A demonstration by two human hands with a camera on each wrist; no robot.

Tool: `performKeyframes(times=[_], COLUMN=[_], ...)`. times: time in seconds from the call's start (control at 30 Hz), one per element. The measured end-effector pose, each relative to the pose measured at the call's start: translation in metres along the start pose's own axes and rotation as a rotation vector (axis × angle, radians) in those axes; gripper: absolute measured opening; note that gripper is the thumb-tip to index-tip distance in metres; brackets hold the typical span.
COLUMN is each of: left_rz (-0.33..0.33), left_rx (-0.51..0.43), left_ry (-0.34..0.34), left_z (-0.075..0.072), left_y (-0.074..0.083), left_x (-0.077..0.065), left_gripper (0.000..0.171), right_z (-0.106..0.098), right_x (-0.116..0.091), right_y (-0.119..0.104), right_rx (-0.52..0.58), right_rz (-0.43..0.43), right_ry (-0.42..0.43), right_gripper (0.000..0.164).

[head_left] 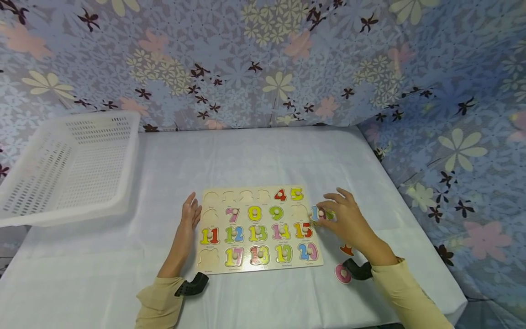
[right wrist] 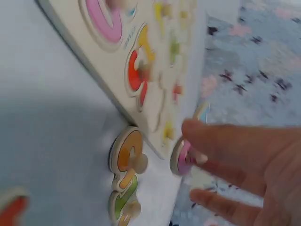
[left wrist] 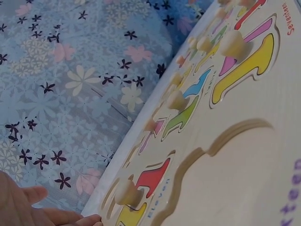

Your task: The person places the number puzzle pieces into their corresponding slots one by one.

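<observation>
A wooden number puzzle board (head_left: pixel 213 261) lies on the table, most of its recesses filled with coloured, knobbed number pieces. Just past its right edge my right hand (head_left: pixel 349 224) pinches the number 10 piece (head_left: pixel 315 214), with a blue 1 and a pink 0. That pink 0 (right wrist: pixel 181 157) shows below the fingertips in the right wrist view. My left hand (head_left: pixel 190 214) rests along the board's left edge, fingers extended and holding nothing. Vacant recesses include most of the top row, the second row's two ends and the bottom left corner.
Loose pieces lie right of the board: a pink ring-shaped one (head_left: pixel 343 274), a red one (head_left: pixel 347 250), an orange one (right wrist: pixel 127 153) and a green one (right wrist: pixel 123 200). A white plastic basket (head_left: pixel 130 169) stands at the far left. Floral cloth (head_left: pixel 230 68) hangs behind the table.
</observation>
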State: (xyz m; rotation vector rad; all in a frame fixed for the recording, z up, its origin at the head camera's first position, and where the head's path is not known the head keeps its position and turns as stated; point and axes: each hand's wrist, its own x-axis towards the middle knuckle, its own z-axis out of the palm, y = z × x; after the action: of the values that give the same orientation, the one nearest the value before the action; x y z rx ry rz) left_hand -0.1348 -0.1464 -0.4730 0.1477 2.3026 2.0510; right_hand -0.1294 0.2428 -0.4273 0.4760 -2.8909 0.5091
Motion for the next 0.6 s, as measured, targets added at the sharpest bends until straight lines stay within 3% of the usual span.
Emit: performKeyframes(times=[0.23, 0.6], left_rz=[0.001, 0.018], left_rx=[0.017, 0.019], left_ry=[0.005, 0.006], left_z=[0.000, -0.001], left_y=[0.000, 0.000], left_x=[-0.002, -0.001], left_gripper=[0.060, 0.059], right_z=[0.022, 0.029], right_x=[0.037, 0.049], right_y=[-0.007, -0.012], right_rx=[-0.085, -0.117], right_rz=[-0.137, -0.110], right_ry=[-0.083, -0.131], right_gripper=[0.030, 0.027])
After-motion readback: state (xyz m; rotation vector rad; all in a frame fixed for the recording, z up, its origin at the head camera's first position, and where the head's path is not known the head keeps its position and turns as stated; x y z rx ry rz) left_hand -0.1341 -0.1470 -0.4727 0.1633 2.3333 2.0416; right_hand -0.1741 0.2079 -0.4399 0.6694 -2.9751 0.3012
